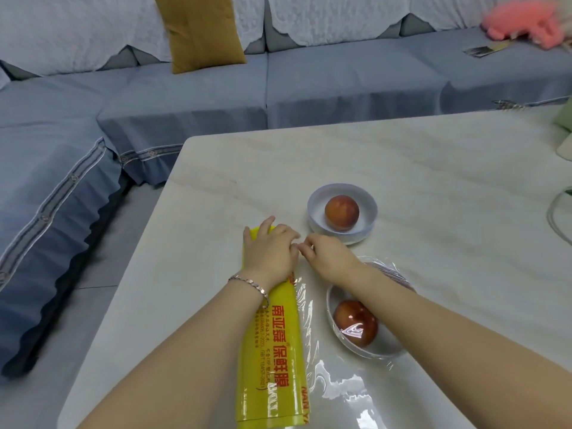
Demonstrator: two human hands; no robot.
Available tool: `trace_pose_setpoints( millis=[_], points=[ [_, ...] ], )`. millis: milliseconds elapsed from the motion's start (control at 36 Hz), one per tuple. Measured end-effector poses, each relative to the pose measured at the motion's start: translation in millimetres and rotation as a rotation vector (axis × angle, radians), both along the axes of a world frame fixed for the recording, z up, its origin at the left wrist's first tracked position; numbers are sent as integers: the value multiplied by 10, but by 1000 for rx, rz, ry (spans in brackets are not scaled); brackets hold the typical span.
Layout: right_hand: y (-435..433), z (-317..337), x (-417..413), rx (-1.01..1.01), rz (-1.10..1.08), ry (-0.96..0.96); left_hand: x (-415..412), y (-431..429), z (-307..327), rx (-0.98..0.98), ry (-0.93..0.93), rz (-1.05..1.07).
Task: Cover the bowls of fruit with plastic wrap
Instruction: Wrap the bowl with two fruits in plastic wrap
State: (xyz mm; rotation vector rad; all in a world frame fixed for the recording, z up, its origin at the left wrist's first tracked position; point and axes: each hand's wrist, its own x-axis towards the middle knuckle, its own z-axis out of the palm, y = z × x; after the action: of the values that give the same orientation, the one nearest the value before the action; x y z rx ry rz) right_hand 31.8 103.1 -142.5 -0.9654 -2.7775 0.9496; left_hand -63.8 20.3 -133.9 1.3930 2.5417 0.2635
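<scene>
A long yellow plastic wrap box (272, 351) with red lettering lies on the white marble table (433, 168). My left hand (269, 252) presses down on its far end. My right hand (328, 255) pinches the edge of the clear film (312, 332) just beside the left fingers. The film stretches from the box over the near white bowl (383, 351), which holds a red fruit (356, 323). A second white bowl (342, 212) with a peach-like fruit (341, 212) stands uncovered just beyond my hands.
A blue sofa (216, 97) wraps around the table's far and left sides, with a mustard cushion (201, 29) and a pink plush toy (523, 23). A glass rim (554, 218) and pale green item (565, 119) sit at the table's right edge.
</scene>
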Motion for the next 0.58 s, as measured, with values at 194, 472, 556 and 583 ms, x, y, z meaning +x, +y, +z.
trace_pose_setpoints(
  millis=[194,472,556,583],
  points=[
    [24,-28,-2,217,9,-26,-7,22,-32,-27,46,-40],
    [-20,-105,-68,317,-72,-91,37,90,-41,-37,25,-8],
    [-39,-108,-82,320,-101,-100,44,99,-31,-31,16,-4],
    [-46,-103,-90,315,-108,-103,42,95,-28,-25,14,-4]
  ],
)
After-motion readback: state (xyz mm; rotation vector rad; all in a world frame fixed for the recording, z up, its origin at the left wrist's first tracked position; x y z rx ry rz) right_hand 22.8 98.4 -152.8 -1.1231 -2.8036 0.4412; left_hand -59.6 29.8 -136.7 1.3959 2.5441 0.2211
